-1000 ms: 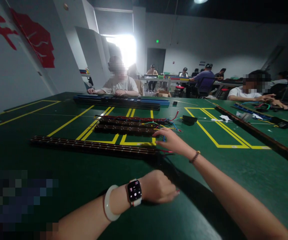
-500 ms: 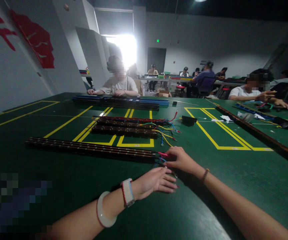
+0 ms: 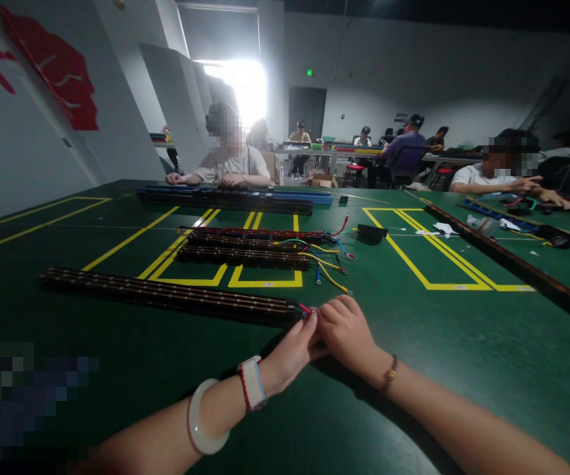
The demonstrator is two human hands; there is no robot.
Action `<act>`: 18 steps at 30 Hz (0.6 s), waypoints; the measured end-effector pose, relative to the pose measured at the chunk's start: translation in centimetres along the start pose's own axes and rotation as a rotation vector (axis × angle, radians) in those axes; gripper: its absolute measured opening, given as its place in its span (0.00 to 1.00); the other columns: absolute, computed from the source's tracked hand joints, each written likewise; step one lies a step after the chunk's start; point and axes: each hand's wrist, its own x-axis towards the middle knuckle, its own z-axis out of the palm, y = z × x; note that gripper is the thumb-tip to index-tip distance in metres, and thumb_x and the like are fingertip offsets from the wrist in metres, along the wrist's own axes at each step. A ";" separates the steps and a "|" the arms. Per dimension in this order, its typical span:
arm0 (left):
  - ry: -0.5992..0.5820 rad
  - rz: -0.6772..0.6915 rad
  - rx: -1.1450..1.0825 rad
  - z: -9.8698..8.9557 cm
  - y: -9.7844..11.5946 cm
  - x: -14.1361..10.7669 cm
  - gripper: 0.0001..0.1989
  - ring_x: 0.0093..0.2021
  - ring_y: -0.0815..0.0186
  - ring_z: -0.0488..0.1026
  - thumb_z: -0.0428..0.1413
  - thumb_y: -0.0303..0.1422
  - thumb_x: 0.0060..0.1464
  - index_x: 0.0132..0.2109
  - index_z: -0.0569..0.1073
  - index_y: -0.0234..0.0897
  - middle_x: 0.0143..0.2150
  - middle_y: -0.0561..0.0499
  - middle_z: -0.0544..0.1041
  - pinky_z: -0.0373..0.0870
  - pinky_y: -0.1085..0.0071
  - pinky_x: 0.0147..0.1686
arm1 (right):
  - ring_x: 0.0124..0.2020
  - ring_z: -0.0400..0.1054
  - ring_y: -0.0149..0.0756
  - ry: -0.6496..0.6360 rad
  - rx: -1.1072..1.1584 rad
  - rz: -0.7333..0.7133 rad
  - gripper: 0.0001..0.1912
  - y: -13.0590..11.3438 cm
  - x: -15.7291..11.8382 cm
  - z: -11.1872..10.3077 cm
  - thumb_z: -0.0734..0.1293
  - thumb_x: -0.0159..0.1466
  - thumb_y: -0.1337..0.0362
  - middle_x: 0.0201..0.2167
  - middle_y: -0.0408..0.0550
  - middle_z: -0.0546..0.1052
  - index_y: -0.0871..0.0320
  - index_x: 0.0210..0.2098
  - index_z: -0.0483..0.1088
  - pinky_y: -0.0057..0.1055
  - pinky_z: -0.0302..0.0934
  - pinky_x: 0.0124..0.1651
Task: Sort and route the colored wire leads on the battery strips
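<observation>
Step in hand, as I judge it remotely: handling leads at the right end of the near black strip (image 3: 171, 295), the left hand (image 3: 287, 356) pinching the red lead (image 3: 305, 308), the right hand (image 3: 348, 335) curled against it, its hold hidden from me. Next move calls for steadiness; a loose yellow lead (image 3: 332, 284) lies just beyond the right knuckles, other black strips (image 3: 243, 256) behind on the green table (image 3: 443, 356).

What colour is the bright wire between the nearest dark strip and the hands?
Pinkish red; the bright wire shows best in the head view.
</observation>
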 end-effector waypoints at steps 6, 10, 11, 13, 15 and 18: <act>0.140 -0.008 -0.104 -0.5 -0.4 0.4 0.09 0.43 0.68 0.72 0.52 0.36 0.61 0.45 0.64 0.35 0.43 0.48 0.72 0.68 0.69 0.46 | 0.45 0.60 0.42 -0.065 -0.102 -0.127 0.12 -1.6 -0.1 -0.1 0.62 0.61 0.70 0.40 0.54 0.70 0.64 0.43 0.73 0.43 0.49 0.60; 0.154 -0.028 -0.152 -0.4 -0.1 0.5 0.08 0.39 0.69 0.72 0.48 0.35 0.63 0.43 0.64 0.34 0.40 0.48 0.73 0.68 0.70 0.43 | 0.44 0.60 0.40 -0.233 0.006 -0.081 0.15 -1.3 0.4 -1.2 0.63 0.61 0.68 0.40 0.55 0.69 0.65 0.47 0.70 0.40 0.54 0.55; 0.146 -0.033 -0.152 -0.3 0.0 0.5 0.09 0.39 0.68 0.72 0.47 0.35 0.63 0.43 0.64 0.33 0.40 0.47 0.73 0.68 0.69 0.43 | 0.44 0.61 0.39 -0.267 0.045 -0.076 0.15 -1.0 0.7 -1.6 0.63 0.62 0.67 0.41 0.54 0.69 0.64 0.47 0.70 0.39 0.55 0.54; 0.139 -0.036 -0.142 -0.1 0.2 0.4 0.09 0.37 0.67 0.72 0.45 0.35 0.64 0.43 0.65 0.32 0.38 0.46 0.73 0.68 0.67 0.42 | 0.43 0.62 0.38 -0.328 0.122 -0.075 0.13 -0.4 1.3 -2.6 0.62 0.63 0.67 0.40 0.53 0.70 0.62 0.46 0.70 0.36 0.56 0.50; 0.130 -0.030 -0.133 0.0 0.3 0.4 0.10 0.36 0.67 0.72 0.44 0.34 0.65 0.41 0.65 0.31 0.36 0.46 0.73 0.69 0.65 0.43 | 0.40 0.63 0.35 -0.376 0.184 -0.044 0.11 0.3 1.8 -3.5 0.60 0.65 0.65 0.38 0.51 0.71 0.60 0.44 0.70 0.34 0.57 0.47; 0.097 -0.022 -0.111 0.0 0.4 0.3 0.11 0.35 0.66 0.73 0.43 0.33 0.65 0.38 0.66 0.31 0.33 0.46 0.73 0.68 0.61 0.45 | 0.38 0.65 0.35 -0.444 0.188 0.087 0.11 1.2 2.1 -4.4 0.62 0.64 0.60 0.35 0.50 0.72 0.59 0.41 0.71 0.32 0.57 0.41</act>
